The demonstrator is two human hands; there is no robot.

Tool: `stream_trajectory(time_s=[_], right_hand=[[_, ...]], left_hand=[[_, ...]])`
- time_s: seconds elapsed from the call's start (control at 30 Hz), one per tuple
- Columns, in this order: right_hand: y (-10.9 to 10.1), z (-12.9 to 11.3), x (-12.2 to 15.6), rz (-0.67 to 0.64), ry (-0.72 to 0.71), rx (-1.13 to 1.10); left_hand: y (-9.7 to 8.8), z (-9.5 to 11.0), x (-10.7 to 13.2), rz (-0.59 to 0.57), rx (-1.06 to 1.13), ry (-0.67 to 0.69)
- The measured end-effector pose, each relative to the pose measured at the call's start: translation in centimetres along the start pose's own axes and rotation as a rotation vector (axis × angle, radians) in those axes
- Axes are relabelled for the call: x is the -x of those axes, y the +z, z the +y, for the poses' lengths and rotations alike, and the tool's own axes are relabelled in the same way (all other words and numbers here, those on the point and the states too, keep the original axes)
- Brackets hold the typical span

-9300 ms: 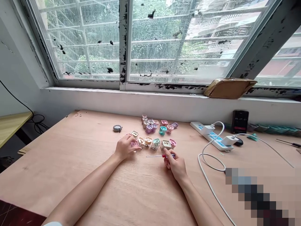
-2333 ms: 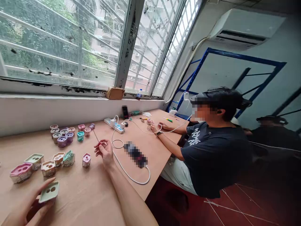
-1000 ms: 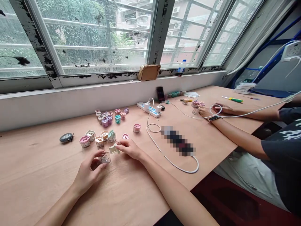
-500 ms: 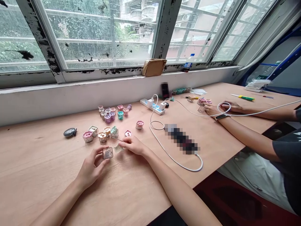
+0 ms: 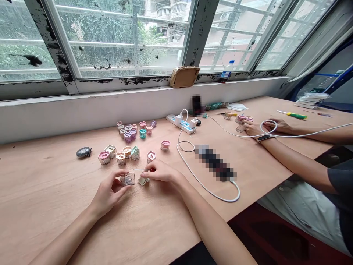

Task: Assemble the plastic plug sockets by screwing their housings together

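Note:
My left hand (image 5: 107, 191) is shut on a clear plastic hexagonal casing (image 5: 129, 179), held just above the table. My right hand (image 5: 162, 173) grips a thin screwdriver (image 5: 140, 170), its handle hidden in my fingers and its shaft pointing left towards the clear casing. A pale green casing cover (image 5: 142, 181) lies on the wood just below the shaft, between my hands. Beyond my fingers stand pastel hexagonal casings, among them a pink one (image 5: 151, 156) and a larger pink one (image 5: 104, 157).
A cluster of small casings (image 5: 127, 132) stands further back. A power strip (image 5: 180, 123) with white cables lies to the right. Another person's hands (image 5: 261, 127) work among casings at the far right, near a green-handled screwdriver (image 5: 292, 115).
The pale cover has shifted down and right on the table. My hands have moved closer together, with the screwdriver shaft now level with the clear casing. The view has drifted slightly.

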State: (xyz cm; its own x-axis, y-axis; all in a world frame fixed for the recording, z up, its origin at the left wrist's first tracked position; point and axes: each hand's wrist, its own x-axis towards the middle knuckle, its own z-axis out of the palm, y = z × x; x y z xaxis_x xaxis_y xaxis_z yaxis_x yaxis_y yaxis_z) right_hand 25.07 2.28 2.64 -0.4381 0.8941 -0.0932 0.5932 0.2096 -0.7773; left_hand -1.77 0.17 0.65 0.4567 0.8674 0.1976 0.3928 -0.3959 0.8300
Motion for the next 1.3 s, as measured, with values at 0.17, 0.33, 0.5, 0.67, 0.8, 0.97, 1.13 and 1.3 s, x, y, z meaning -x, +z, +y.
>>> stream_trajectory(time_s=[0.17,0.33,0.5,0.67,0.8,0.97,1.13,1.3], right_hand=[[-0.4,0.9,0.0,0.064,-0.039,-0.009],[-0.3,1.5,-0.3,0.1,-0.05,-0.046],[0.0,2.0,-0.7,0.157,-0.084,-0.079],[0.4,2.2,-0.9,0.208,-0.103,-0.13],[0.7,2.1,-0.9,0.21,-0.118,-0.154],[0.8,1.8,-1.0,0.219,-0.132,-0.119],[0.9,2.0,-1.2,0.227,-0.145,-0.122],[1.0,1.9,-1.2,0.247,-0.159,-0.113]], left_hand=[[-0.3,0.2,-0.2,0.036,-0.018,0.035],[-0.6,0.3,-0.3,0.046,-0.083,0.089],[-0.7,0.0,-0.3,0.067,-0.118,-0.002],[-0.9,0.2,-0.4,0.051,-0.121,0.086],[-0.9,0.3,-0.5,0.037,-0.085,0.138],[-0.6,0.0,-0.2,0.023,-0.032,0.112],[-0.7,0.0,-0.1,0.063,-0.094,0.193],[-0.8,-0.2,-0.3,0.17,-0.092,0.183]])
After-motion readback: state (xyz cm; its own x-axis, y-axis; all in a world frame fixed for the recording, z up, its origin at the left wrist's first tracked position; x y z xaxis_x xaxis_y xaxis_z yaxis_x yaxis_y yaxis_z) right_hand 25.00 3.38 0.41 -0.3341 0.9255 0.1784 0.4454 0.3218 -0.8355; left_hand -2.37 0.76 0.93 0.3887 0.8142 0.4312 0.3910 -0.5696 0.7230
